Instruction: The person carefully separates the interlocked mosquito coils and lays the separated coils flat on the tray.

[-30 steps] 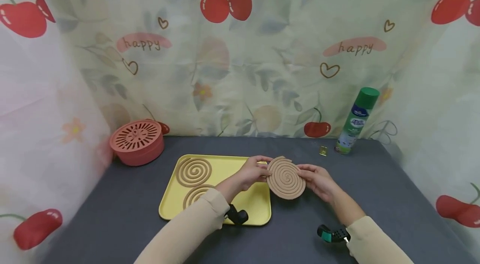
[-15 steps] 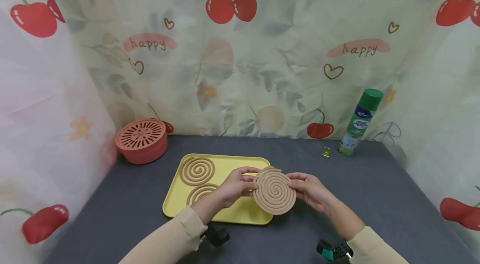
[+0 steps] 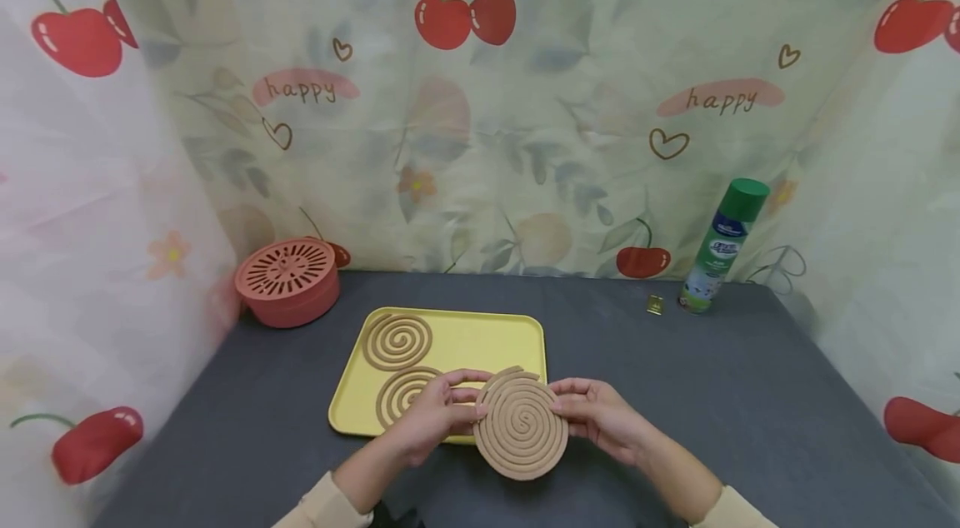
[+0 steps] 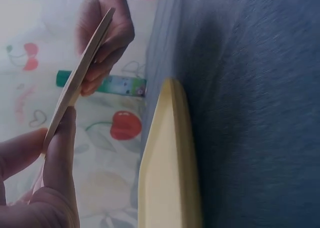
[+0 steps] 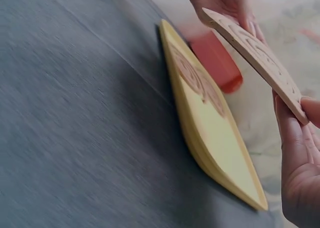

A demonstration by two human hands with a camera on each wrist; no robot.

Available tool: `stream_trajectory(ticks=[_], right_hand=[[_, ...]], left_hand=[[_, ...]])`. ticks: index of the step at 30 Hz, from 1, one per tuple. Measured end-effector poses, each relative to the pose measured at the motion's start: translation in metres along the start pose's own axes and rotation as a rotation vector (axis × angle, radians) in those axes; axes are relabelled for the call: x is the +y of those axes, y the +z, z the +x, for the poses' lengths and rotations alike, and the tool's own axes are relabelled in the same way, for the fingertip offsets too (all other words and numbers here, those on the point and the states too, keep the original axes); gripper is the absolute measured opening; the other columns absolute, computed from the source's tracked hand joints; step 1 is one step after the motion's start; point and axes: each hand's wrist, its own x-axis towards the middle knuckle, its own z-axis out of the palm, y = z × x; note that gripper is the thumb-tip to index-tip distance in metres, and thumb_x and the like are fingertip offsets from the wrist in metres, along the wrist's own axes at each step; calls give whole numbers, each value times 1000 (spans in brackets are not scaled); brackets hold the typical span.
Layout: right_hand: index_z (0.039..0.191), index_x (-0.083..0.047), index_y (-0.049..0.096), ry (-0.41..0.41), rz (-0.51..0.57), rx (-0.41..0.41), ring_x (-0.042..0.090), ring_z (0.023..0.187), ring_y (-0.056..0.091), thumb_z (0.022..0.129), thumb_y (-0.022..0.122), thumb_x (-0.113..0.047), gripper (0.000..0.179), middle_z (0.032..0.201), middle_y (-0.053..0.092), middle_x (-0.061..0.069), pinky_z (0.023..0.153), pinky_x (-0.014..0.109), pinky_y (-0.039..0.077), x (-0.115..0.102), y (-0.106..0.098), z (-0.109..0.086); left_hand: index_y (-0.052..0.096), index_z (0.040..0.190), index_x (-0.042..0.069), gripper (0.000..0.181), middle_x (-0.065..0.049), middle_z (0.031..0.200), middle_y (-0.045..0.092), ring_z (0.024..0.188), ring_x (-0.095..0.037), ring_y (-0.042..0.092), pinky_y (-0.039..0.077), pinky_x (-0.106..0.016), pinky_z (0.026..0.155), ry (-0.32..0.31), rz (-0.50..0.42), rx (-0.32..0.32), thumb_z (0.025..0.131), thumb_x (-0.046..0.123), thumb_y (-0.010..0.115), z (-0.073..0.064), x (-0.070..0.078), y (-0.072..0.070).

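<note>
Both hands hold one tightly wound tan mosquito coil (image 3: pixel 521 426) raised above the table, its flat spiral face tilted toward me. My left hand (image 3: pixel 435 414) pinches its left edge between thumb and fingers. At the opposite edge my right hand (image 3: pixel 603 420) pinches it the same way. Edge-on in the left wrist view, the coil (image 4: pixel 80 75) looks thin and flat. Behind the left hand lies a yellow tray (image 3: pixel 487 336) bearing two looser coils, an upper coil (image 3: pixel 397 341) and a lower coil (image 3: pixel 401 395) partly covered by that hand.
A round pink slotted container (image 3: pixel 288 286) stands at the back left. At the back right stands a green spray can (image 3: pixel 723 249), with a small gold metal piece (image 3: pixel 655 305) beside it. A printed curtain (image 3: pixel 480 136) closes off the back of the dark table (image 3: pixel 720 395).
The two hands have brought the coil left and down toward me, from the tray's right edge to its front right corner. The camera view has shifted slightly. The tray's coils stay put.
</note>
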Motion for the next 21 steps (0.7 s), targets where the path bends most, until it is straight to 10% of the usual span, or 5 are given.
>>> stream_trajectory(ticks=[21], right_hand=[[112,1,59,61,25,-102,9,86,68,89,59,-4,24,96,71,2,74,22,55,49,24,-13]], left_hand=[[44,125,-16,45,-6,102,69,87,-9,67,55,-23,71,-25,-147,-61,89,6,59,-51,-49,-13]])
